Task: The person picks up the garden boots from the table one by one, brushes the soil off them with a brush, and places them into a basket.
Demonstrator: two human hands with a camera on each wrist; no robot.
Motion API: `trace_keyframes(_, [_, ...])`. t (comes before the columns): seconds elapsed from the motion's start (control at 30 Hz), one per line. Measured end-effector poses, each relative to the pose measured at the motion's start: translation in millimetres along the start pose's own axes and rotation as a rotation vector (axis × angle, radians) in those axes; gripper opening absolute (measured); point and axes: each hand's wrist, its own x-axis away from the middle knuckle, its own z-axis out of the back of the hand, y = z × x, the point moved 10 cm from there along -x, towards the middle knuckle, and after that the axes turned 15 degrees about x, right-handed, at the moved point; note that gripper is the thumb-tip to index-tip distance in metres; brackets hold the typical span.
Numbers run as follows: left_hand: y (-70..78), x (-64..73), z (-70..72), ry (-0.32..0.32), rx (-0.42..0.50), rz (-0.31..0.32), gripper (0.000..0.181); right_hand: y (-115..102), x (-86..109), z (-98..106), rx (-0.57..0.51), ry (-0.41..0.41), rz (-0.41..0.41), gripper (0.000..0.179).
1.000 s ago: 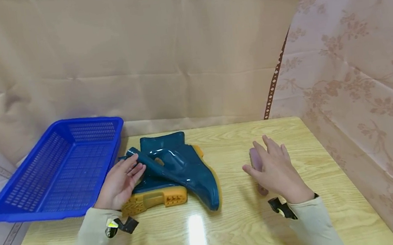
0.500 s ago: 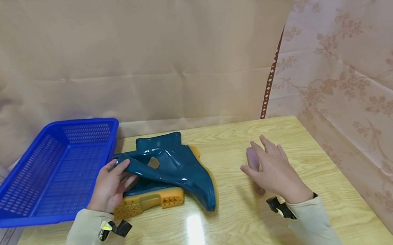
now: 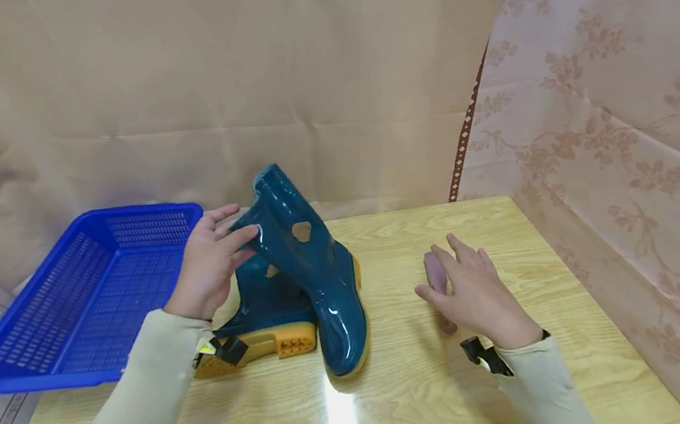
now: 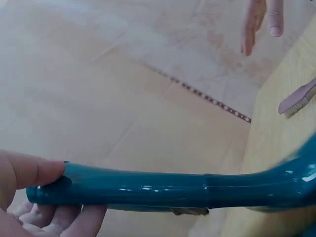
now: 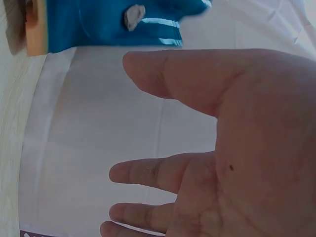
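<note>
My left hand [image 3: 207, 265] pinches the shaft's top edge of a glossy teal rain boot [image 3: 332, 311], thumb on one side and fingers on the other in the left wrist view. This boot stands tilted with its yellow-brown sole down on the table, a brownish patch [image 3: 302, 232] on its shaft. Behind it a second teal boot [image 3: 265, 304] lies on its side, partly covered, sole toward me. My right hand [image 3: 478, 297] hovers with spread fingers over a brush [image 4: 297, 98] with a mauve handle and pale bristles, holding nothing.
A blue plastic basket [image 3: 91, 377] with meshed walls stands at the left, beside the boots. The wood-grain table [image 3: 411, 393] ends against a beige curtain [image 3: 365, 97] at the back and a floral cloth [image 3: 634, 136] at the right.
My left hand has taken hold of the upper boot's shaft and raised it, turning the boot from lying to nearly upright. The right hand has stayed almost in place.
</note>
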Motion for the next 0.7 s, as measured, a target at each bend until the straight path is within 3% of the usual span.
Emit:
trace_keyframes(0.17, [5.2, -9.5, -56.3, -0.08, -0.111, -0.065, 0.046, 4.2, 0.2, -0.4, -0.005, -0.005, -0.007, 0.079])
trace_keyframes(0.27, [-2.8, -9.0, -75.4, -0.107, -0.142, -0.117, 0.045, 6.1, 0.6, 0.0, -0.006, -0.008, -0.014, 0.08])
trace_keyframes(0.33, [-15.0, -5.2, -78.3, -0.101, -0.17, -0.141, 0.045, 6.7, 0.8, 0.0, -0.005, -0.014, -0.016, 0.08])
trace_keyframes(0.5, [-41.8, 16.4, -69.6, -0.029, -0.306, -0.202, 0.038, 5.8, 2.2, 1.6, -0.004, -0.019, -0.011, 0.079])
trace_keyframes(0.6, [-44.1, 27.5, -70.0, -0.012, -0.366, -0.277, 0.028, 5.5, 2.5, 3.2, -0.002, -0.017, -0.014, 0.078])
trace_keyframes(0.7, [-42.4, 31.8, -74.2, -0.016, -0.37, -0.332, 0.021, 9.8, 1.3, 1.9, 0.016, -0.027, -0.035, 0.076])
